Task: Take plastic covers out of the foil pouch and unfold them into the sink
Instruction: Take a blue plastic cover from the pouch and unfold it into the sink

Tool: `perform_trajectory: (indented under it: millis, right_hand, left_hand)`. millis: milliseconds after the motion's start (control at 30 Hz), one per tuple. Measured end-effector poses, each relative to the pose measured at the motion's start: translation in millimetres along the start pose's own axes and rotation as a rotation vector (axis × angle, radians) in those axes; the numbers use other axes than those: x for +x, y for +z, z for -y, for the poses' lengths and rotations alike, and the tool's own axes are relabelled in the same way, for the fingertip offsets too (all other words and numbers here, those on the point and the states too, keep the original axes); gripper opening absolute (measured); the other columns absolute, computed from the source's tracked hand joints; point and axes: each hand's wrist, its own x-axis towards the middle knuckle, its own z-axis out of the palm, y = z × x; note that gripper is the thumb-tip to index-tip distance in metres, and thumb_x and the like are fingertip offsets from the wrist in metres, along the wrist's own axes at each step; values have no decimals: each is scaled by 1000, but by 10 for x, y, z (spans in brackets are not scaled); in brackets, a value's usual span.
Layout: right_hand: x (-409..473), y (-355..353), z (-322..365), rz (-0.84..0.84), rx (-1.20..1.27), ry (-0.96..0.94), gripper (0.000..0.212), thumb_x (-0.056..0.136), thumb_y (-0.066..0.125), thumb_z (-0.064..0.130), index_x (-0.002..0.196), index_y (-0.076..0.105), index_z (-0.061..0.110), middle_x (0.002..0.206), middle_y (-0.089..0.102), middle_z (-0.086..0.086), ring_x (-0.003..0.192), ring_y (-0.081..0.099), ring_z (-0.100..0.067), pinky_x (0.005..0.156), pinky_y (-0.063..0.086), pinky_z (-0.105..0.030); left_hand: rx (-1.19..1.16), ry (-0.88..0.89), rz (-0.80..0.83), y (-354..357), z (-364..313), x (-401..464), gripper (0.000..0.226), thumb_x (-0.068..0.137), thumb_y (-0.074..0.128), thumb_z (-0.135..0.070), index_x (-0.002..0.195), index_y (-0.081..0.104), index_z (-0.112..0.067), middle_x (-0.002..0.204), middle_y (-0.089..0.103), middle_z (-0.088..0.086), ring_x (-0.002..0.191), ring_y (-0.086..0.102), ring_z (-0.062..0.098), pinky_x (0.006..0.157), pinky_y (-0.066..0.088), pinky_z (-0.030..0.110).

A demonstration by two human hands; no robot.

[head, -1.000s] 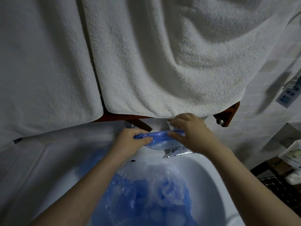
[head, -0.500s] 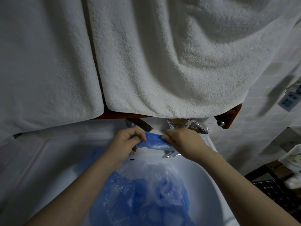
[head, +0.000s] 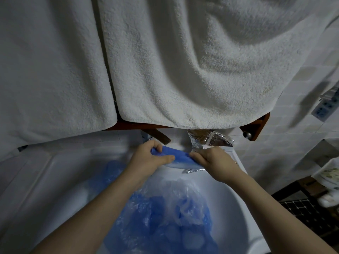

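Over the white ceramic sink, above a heap of crumpled translucent blue plastic covers, the left hand pinches the left end of a folded blue plastic cover; since a moment ago its grip has shifted along the fold. The right hand clamps the other end, with the crinkled silver foil pouch just behind. Unfolding looks about to start.

Foil pouch: top tucked under the towel, lower part behind the right hand. Tap hidden under that towel too. Sink cut off at bottom edge. Shelf items right of the towel too blurred to identify.
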Motion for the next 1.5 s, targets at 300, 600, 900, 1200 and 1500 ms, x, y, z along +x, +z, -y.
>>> perform_trajectory:
  millis: [300,600,900,1200,1500]
  right_hand:
    - [-166,-14,160,77,853,97,31,98,41,13,67,41,6,47,35,7,41,28,-5,44,26,-15]
    - [-86,33,277,280,1412,274,20,71,48,14,53,39,15,47,32,0,40,31,-13,41,35,-21]
    - [7,233,473,420,1201,483,38,97,37,18,68,60,9,59,59,-7,55,59,-20,58,53,-27]
    - [123,328,947,-100,1069,294,23,98,45,27,107,52,7,88,69,-3,87,66,-17,87,50,-32]
    - [161,573,1177,-180,856,95,18,87,57,-1,82,49,15,84,57,-6,74,56,-14,68,48,-22]
  left_hand:
    - [-668,19,118,-225,-219,169,50,75,55,17,106,57,-21,100,59,3,81,64,10,72,55,22]
    - [-838,-97,351,-213,-61,180,78,42,93,-31,108,58,-9,106,71,7,95,69,21,73,58,35]
    - [-596,50,70,-279,-197,102,15,89,51,-2,85,63,-10,71,71,-2,70,68,10,68,57,22]
    - [-229,214,-51,-438,-169,37,20,85,62,-2,80,66,-21,90,69,6,87,65,18,80,54,24]
    - [-59,232,-177,-516,-53,-25,15,86,63,-10,80,62,-23,83,67,-2,78,65,15,70,54,23]
